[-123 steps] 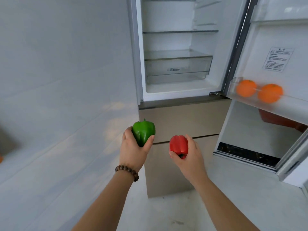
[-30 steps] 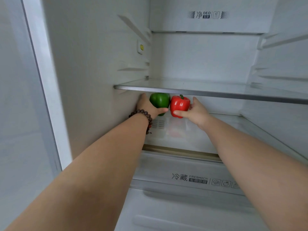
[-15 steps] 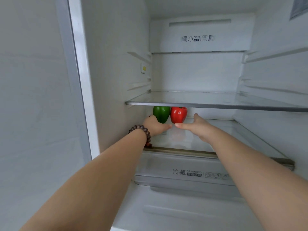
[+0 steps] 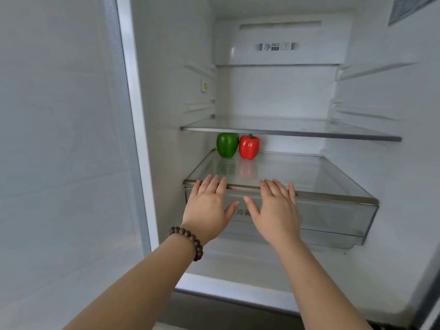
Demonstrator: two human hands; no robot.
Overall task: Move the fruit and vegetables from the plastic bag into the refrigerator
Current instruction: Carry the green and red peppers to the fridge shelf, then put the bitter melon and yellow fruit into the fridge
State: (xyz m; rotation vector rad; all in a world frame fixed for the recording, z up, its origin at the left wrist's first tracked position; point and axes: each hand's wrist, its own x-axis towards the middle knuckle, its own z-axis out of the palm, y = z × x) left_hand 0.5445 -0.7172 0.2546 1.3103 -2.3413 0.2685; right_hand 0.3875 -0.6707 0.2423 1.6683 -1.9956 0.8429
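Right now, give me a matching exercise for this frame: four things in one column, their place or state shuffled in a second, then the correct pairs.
Column one:
1. green pepper
2. red pepper
3. left hand
4. upper glass shelf

Column two:
A. bare, nothing resting on it
B. open and holding nothing, beaded bracelet at the wrist
C. upright on the lower glass shelf, nearest the left wall
D. upright on the lower glass shelf, on the right of the pair

Pairs: 1-C, 2-D, 3-B, 4-A
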